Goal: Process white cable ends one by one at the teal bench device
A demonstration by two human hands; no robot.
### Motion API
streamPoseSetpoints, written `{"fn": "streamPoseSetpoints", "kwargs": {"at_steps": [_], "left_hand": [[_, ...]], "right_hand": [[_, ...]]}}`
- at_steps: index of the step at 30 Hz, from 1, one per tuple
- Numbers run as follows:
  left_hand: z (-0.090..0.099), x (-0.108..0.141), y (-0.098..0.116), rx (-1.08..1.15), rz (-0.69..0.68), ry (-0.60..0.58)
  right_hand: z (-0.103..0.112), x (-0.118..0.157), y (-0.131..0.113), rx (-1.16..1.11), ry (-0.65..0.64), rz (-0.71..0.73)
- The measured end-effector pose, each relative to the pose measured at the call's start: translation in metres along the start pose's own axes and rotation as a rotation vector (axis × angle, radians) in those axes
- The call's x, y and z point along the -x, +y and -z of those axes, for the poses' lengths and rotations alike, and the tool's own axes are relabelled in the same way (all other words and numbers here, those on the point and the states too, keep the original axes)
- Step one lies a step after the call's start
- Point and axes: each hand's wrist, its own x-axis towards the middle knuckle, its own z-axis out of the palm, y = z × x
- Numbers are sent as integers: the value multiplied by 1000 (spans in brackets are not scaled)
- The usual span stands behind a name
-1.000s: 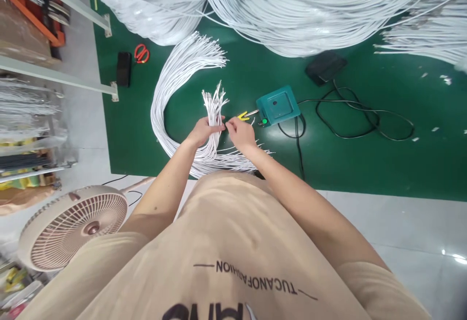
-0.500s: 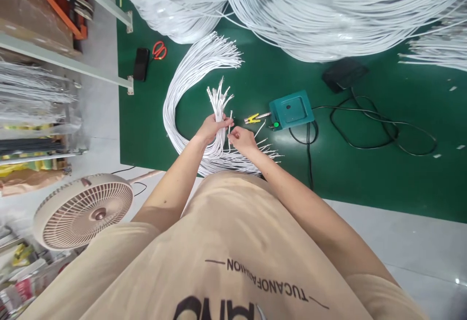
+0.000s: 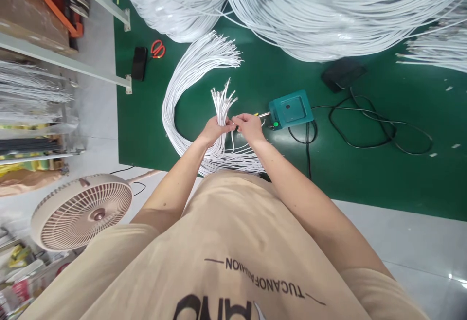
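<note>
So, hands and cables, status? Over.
Left grip closed around white cable bunch. Right grip pinched at separate cable. Teal box nearby, apparently not blocking.

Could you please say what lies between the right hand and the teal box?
In the head view: a metal rod, a partly hidden yellow piece, a white cable end.

Over the table (image 3: 383, 179): bundle of wires (image 3: 223, 106) in the left hand (image 3: 215, 130), right hand (image 3: 248, 125) just beside. Left of both, second bundle (image 3: 173, 94) on the table; right, box (image 3: 292, 108), with cord (image 3: 309, 157) in front; behind, wire piles (image 3: 328, 13); far left, phone (image 3: 139, 63) beside scissors (image 3: 158, 49); off the near left corner, fan (image 3: 87, 213).
</note>
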Motion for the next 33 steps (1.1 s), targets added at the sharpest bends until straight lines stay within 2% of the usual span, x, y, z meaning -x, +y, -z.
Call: {"fn": "streamPoseSetpoints", "kwargs": {"at_steps": [5, 9, 13, 16, 18, 22, 25, 28, 33], "left_hand": [[0, 2, 2, 41, 0, -22], [2, 4, 3, 39, -5, -21], [2, 5, 2, 35, -35, -43], [1, 6, 1, 37, -26, -77], [0, 6, 1, 45, -14, -96], [0, 8, 3, 96, 3, -119], [0, 8, 1, 119, -18, -122], [1, 6, -3, 116, -46, -108], [2, 3, -8, 54, -73, -56]], "right_hand": [[4, 5, 0, -408, -143, -192], [7, 9, -2, -555, -226, -256], [7, 11, -4, -536, -207, -291], [9, 10, -7, -400, -166, -164], [11, 8, -10, -300, -190, -82], [17, 5, -11, -180, -160, -5], [19, 4, -8, -220, -103, -50], [17, 6, -7, -325, -52, -156], [14, 12, -10, -509, -106, -324]]}}
